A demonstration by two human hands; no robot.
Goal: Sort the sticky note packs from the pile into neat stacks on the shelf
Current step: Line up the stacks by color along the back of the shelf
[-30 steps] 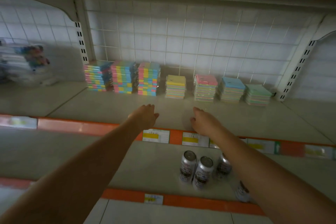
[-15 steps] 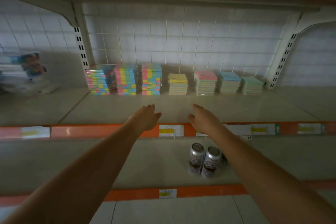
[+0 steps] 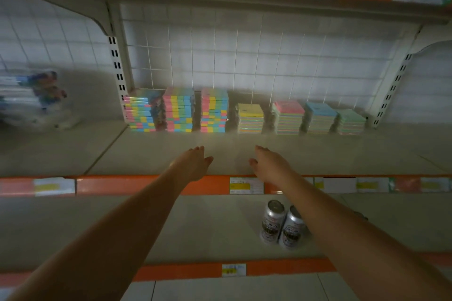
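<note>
Several stacks of sticky note packs stand in a row at the back of the middle shelf (image 3: 171,154). On the left are three tall multicoloured stacks (image 3: 178,110). To their right come a yellow-topped stack (image 3: 250,118), a pink-topped stack (image 3: 288,117), a blue-topped stack (image 3: 320,118) and a green-topped stack (image 3: 350,121). My left hand (image 3: 193,162) and my right hand (image 3: 270,165) hover over the shelf's front, fingers extended, holding nothing, well short of the stacks.
Two silver cans (image 3: 281,223) stand on the lower shelf under my right arm. A clear bag of coloured items (image 3: 34,98) sits on the shelf at far left. Orange price rails (image 3: 137,184) front each shelf. A wire grid backs the shelf.
The view has tilted upward a little and shifted, showing more of the top shelf. Both hands stay stretched over the shelf front, holding nothing.
</note>
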